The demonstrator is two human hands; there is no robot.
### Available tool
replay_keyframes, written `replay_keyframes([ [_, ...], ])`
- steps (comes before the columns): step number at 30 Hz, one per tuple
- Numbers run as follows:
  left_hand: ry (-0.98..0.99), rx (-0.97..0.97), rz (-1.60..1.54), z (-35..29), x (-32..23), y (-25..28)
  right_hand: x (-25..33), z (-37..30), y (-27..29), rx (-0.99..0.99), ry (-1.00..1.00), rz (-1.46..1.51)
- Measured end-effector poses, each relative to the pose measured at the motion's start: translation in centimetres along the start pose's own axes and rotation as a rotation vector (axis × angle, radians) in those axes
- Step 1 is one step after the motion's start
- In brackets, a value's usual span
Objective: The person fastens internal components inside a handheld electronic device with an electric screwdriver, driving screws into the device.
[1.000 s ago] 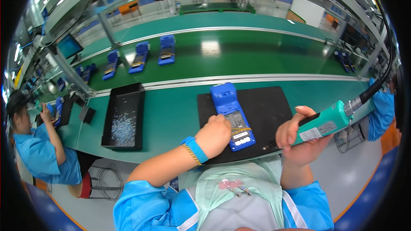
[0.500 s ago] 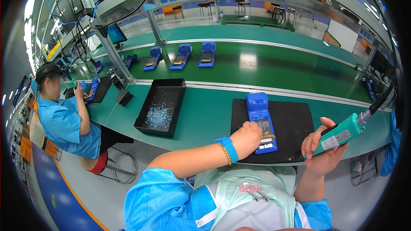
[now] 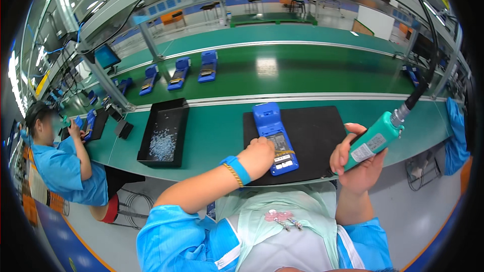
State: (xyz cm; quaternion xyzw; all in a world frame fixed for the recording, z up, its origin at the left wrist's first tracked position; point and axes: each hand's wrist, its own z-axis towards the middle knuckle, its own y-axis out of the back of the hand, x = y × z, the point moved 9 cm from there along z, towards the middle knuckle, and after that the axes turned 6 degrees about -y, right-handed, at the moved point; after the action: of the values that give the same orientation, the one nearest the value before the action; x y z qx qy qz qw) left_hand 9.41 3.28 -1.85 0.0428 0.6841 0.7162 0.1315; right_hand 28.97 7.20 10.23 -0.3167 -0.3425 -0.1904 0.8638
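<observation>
A blue handheld terminal (image 3: 275, 138) lies face down on a black mat (image 3: 317, 136), its dark back panel and a yellowish band across it showing. My left hand (image 3: 256, 157), with a blue wristband and a beaded bracelet, rests on the terminal's left side. Its fingers are curled together, and whatever they may pinch is hidden. Wrapped in my right hand (image 3: 355, 168) is a teal electric screwdriver (image 3: 373, 141), tilted with its cable end up to the right. Its tip points down left, near the mat's front right corner, apart from the terminal.
To the left stands a black tray (image 3: 185, 131) holding many small bluish pieces (image 3: 163, 144). Several blue terminals (image 3: 179, 74) lie on the green belt (image 3: 302, 70) beyond a metal rail. A co-worker (image 3: 65, 156) in blue sits at the far left. The screwdriver's black cable (image 3: 428, 65) hangs at the right.
The whole view has shifted, so the bench things sit further left in the picture. Both hands keep nearly the same places relative to the terminal and mat.
</observation>
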Motion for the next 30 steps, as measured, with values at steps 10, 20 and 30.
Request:
replay_keyframes([
  [10,-0.336,-0.202,0.153,-1.4,-1.9,2.5,0.0,-0.1,-0.2,0.05,-0.057,-0.046],
  [20,0.437,-0.66,-0.066,-14.7,13.2,13.0,0.1,-0.6,0.6,0.022,-0.026,-0.058],
  [30,0.804,-0.517,0.064,-23.4,23.3,11.0,-0.4,-0.3,0.8,0.014,-0.017,-0.015],
])
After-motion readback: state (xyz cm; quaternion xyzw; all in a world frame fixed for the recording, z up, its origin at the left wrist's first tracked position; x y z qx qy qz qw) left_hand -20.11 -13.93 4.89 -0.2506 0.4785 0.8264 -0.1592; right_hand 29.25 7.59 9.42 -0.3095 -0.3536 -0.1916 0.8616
